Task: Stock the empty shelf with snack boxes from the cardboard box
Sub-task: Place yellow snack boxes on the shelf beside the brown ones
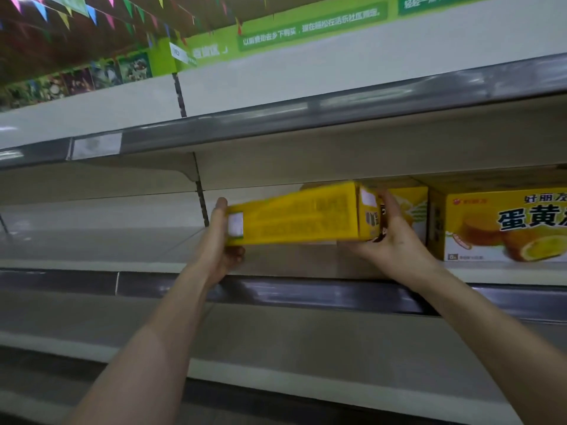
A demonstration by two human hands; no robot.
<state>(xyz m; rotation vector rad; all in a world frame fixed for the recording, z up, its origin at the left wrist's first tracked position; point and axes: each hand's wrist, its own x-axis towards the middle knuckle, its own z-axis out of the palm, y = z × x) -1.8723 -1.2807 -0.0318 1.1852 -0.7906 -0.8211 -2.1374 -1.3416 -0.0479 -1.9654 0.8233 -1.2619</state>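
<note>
Shop aisle: long metal retail shelves (276, 268) with price-tag rails (306, 118), packaged snack boxes (503, 228) on display, green promo banner (306, 29) overhead, coloured pennant bunting (76, 13).

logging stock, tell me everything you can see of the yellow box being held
The yellow box is a long cardboard carton, motion-blurred, with dark print on its broad face and a white label near its left end. It tilts, right end higher, above the shelf. The left hand grips its left end, the right hand holds its right end, near shelved boxes.
</note>
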